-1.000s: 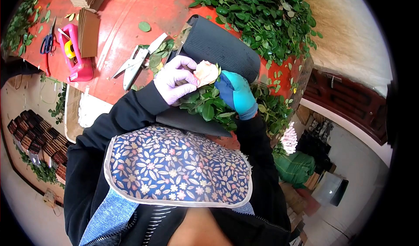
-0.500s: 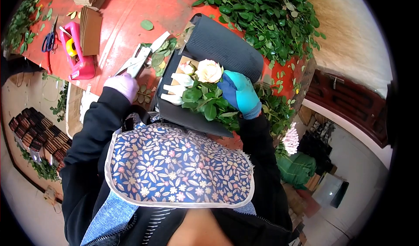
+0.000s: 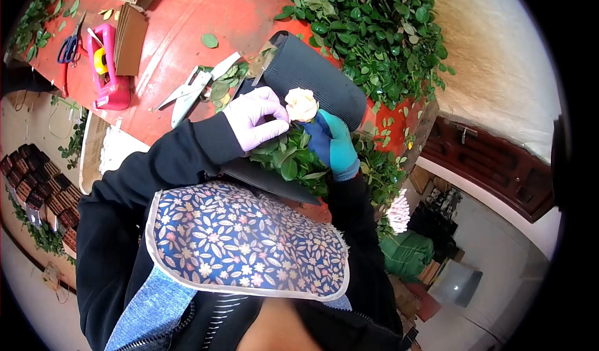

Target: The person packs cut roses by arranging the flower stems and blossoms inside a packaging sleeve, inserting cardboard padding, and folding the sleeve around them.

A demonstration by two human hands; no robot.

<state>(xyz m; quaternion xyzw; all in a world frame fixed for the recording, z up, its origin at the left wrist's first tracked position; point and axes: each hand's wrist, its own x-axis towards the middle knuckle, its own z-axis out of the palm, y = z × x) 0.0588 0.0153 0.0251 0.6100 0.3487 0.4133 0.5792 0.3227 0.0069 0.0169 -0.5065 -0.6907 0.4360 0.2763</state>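
Observation:
A cream rose (image 3: 302, 105) stands out above the black corrugated sheet (image 3: 315, 80). My right hand (image 3: 334, 142), in a teal and blue glove, is closed around the rose just below its bloom. Coming in from the left, my left hand (image 3: 256, 119) in a lavender glove has thumb and fingertips drawn together at the bloom's left edge; what they pinch, if anything, is hidden. It covers the spot where white-sleeved rosebuds lay. Below both hands are green rose leaves (image 3: 288, 159). White-handled shears (image 3: 189, 96) lie on the red table beyond my left wrist.
On the red table (image 3: 181, 39) are a pink tape dispenser (image 3: 111, 89), dark-handled scissors (image 3: 70, 47) and cardboard pieces (image 3: 130, 39). A big heap of leafy stems (image 3: 374, 33) fills the far right. Pale pink blooms (image 3: 398, 212) show beside my right arm.
My left hand has left the shears on the table and moved right to the rose, covering the sleeved buds. My right hand has stayed at the rose, shifting slightly with the view.

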